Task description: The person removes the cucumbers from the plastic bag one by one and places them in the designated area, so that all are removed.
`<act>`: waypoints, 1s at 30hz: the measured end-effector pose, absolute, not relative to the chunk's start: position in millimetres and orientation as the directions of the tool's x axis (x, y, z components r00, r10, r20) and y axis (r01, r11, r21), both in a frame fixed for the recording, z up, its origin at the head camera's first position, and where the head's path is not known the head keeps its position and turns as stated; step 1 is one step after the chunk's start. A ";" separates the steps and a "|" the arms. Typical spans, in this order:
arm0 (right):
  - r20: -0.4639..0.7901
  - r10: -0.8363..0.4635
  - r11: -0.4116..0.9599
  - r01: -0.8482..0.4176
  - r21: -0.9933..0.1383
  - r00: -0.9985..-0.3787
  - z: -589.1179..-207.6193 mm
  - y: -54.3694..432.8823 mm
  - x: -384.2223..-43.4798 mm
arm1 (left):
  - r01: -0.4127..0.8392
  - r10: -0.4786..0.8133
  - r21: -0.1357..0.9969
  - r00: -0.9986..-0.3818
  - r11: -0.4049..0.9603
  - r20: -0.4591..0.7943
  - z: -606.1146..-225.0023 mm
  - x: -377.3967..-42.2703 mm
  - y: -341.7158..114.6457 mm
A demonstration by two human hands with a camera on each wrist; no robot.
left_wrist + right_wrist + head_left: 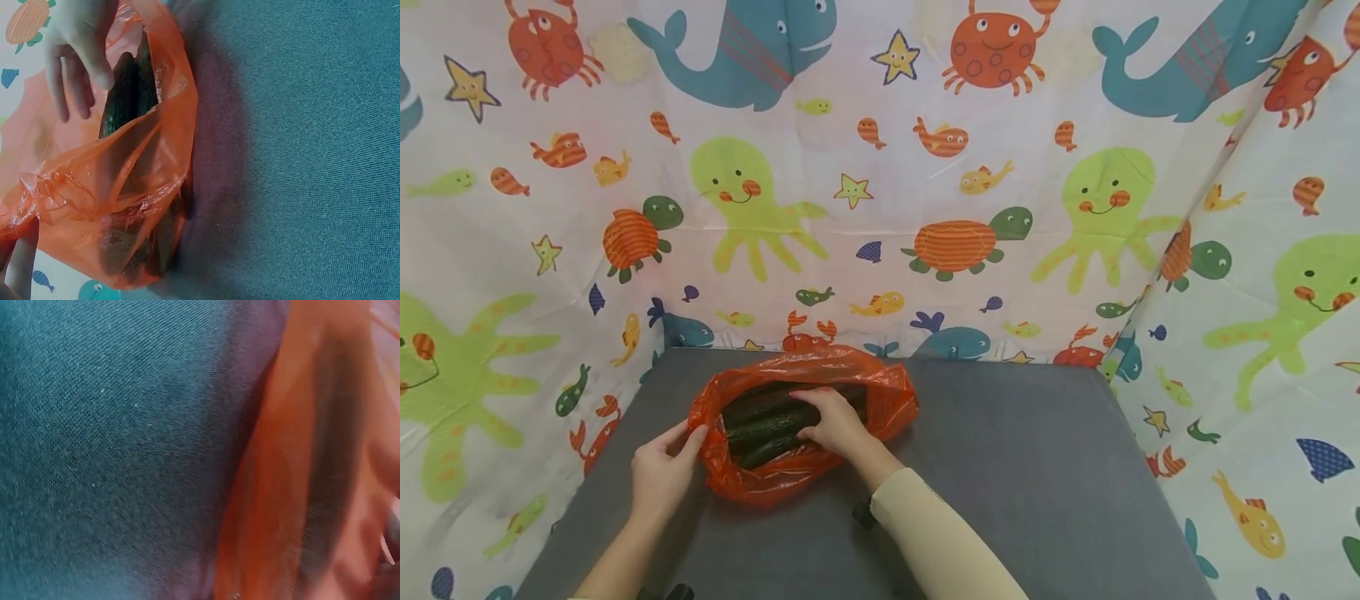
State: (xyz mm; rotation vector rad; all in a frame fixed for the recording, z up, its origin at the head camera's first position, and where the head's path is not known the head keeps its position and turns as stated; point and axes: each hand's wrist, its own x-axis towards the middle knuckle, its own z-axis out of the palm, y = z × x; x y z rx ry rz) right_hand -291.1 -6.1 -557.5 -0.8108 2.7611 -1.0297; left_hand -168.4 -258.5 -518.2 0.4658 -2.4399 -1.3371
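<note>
An orange translucent plastic bag (760,490) lies on the grey surface with its mouth spread wide. Several dark green cucumbers (758,429) lie side by side inside it. At the bag's left end, my left hand (662,471) pinches the rim between thumb and fingers. My right hand (837,423) reaches in over the cucumbers, thumb and fingers spread apart. In the left wrist view, the right hand (81,40) hangs with loose fingers beside the cucumber tips (119,103). The right wrist view shows mostly the bag's side (259,512), with a dark cucumber through the film.
A grey cloth-covered table (1022,475) extends to the right of the bag and in front of it. Behind and on both sides hangs a white curtain (880,242) printed with sea animals.
</note>
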 end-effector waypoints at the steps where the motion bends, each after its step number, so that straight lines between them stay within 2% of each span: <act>1: 0.088 -0.500 0.639 -0.436 -0.634 -0.862 -558.9 -7.1 -291.2 | -0.131 -0.427 0.853 -0.897 0.506 0.116 -518.2 -167.9 -258.7; 5: 0.080 -0.481 0.688 -0.432 -0.584 -0.873 -566.3 -10.6 -291.2 | -0.128 -0.421 0.864 -0.901 0.487 0.103 -517.9 -166.4 -258.9; 12: 0.138 -0.518 0.795 -0.535 -0.286 -0.844 -575.6 -16.9 -292.7 | -0.110 -0.435 0.872 -0.892 0.477 0.126 -520.1 -169.4 -257.3; 15: 0.179 -0.517 0.807 -0.547 -0.222 -0.837 -578.4 -18.7 -293.4 | -0.104 -0.444 0.869 -0.885 0.483 0.141 -520.9 -170.8 -256.6; 20: 0.247 -0.530 0.792 -0.577 -0.199 -0.811 -581.0 -17.8 -294.1 | -0.110 -0.443 0.868 -0.886 0.484 0.135 -520.4 -171.0 -256.7; 30: 0.298 -0.574 0.729 -0.641 -0.239 -0.763 -574.5 -8.1 -292.8 | -0.131 -0.439 0.873 -0.893 0.470 0.103 -516.9 -169.9 -259.5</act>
